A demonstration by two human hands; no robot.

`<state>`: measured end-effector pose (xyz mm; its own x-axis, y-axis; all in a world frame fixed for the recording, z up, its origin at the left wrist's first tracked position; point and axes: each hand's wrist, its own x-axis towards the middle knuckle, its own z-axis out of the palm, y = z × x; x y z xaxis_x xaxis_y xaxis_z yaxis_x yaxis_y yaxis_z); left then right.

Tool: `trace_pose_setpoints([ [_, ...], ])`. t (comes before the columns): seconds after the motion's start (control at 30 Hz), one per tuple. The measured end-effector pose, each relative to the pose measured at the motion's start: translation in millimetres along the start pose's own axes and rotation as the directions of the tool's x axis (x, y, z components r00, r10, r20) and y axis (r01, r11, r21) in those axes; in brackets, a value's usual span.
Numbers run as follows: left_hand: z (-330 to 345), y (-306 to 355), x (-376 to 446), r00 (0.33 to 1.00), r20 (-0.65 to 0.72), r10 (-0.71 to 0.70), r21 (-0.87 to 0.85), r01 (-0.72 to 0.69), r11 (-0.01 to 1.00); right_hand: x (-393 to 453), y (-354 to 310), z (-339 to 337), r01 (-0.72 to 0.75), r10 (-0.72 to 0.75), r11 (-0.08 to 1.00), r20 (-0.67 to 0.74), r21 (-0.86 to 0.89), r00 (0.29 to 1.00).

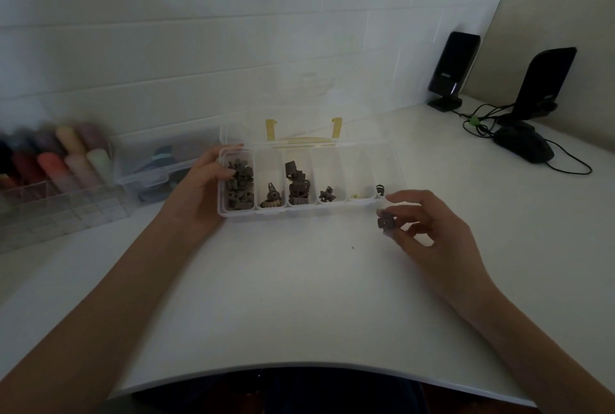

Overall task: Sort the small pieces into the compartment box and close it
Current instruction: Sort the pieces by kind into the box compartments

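**Compartment box open on surface, one piece held at its right end**

Compartment box (301, 212) sits on the white surface (299, 297), near the centre, with its clear lid (299, 127) raised at the back toward the tiled wall. The box has a single row of compartments. Counting from the person's left: the first holds a dense heap of dark pieces (239, 185); the second holds a few dark and pale pieces at its near end; the third holds a stack of dark pieces; the fourth holds a small dark cluster; the fifth holds a tiny pale item; the rightmost holds one dark piece at its near end.

Left hand (203, 180) grips the left end of the box, fingers curled over the rim into the first compartment.

Right hand (429, 230) is just beside the near right corner of the box. Its thumb and fingertips pinch a small dark piece (385, 223) above the surface.

Left of the box stand a clear storage container (159, 160) and a clear tray of coloured cylinders (56, 174), blurred. At far right are two black speakers (453, 67), a black mouse (524, 144) and cables.
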<state>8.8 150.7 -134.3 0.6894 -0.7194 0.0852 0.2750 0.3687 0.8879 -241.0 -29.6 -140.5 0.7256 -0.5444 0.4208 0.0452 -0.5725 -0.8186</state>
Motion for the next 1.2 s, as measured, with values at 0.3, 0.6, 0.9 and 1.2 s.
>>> trace_pose_setpoints([
  [0.3, 1.2, 0.7, -0.2, 1.000, -0.020, -0.004, 0.002, 0.004, 1.000, 2.7, -3.6, -4.0, -0.212, 0.171, 0.899, 0.139, 0.382, 0.975],
  [0.6, -0.3, 0.6, -0.5, 1.000, -0.018, -0.016, 0.000, 0.016, 1.000, 1.2, -4.6, -0.6, -0.099, 0.109, 0.959, -0.026, 0.265, 0.994],
  [0.9, -0.1, 2.3, -0.8, 1.000, 0.005, -0.018, 0.010, 0.018, 1.000, 15.9, 3.8, -8.2, 0.050, -0.067, 0.997, -0.328, -0.058, 0.942],
  [1.2, -1.3, 3.2, -0.9, 1.000, 0.011, -0.022, 0.037, 0.021, 0.999, 46.5, -23.6, 29.5, 0.326, -0.359, 0.907, -0.087, -0.268, 0.929],
])
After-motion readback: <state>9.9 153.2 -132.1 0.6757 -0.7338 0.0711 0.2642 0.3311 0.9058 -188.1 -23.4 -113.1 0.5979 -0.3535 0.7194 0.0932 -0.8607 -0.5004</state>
